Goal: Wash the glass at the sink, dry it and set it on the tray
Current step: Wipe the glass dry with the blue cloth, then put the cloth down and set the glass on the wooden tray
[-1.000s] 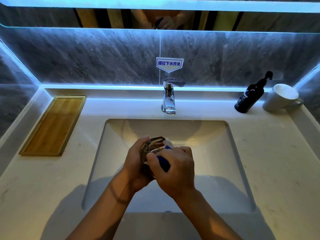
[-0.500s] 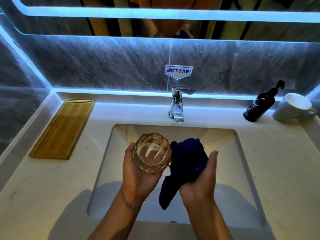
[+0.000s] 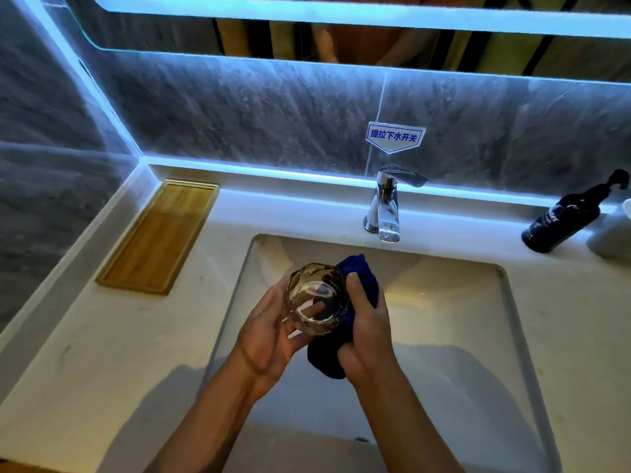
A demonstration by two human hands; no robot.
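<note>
A clear faceted glass [image 3: 316, 300] is tilted with its mouth toward me over the sink basin [image 3: 444, 302]. My left hand [image 3: 269, 331] cups it from the left and below. My right hand [image 3: 367, 331] holds a dark blue cloth [image 3: 362, 278] pressed against the glass's right side. The wooden tray [image 3: 158, 235] lies bare on the counter to the left of the sink.
A chrome faucet [image 3: 387, 208] stands behind the basin with no water running. A black pump bottle [image 3: 566, 218] and a grey mug [image 3: 614, 233] sit at the back right. Pale stone counter [image 3: 102, 353] surrounds the sink.
The cloth came out of the glass and hung apart from it. Now my right hand presses it against the glass's right side. The view has swung left.
</note>
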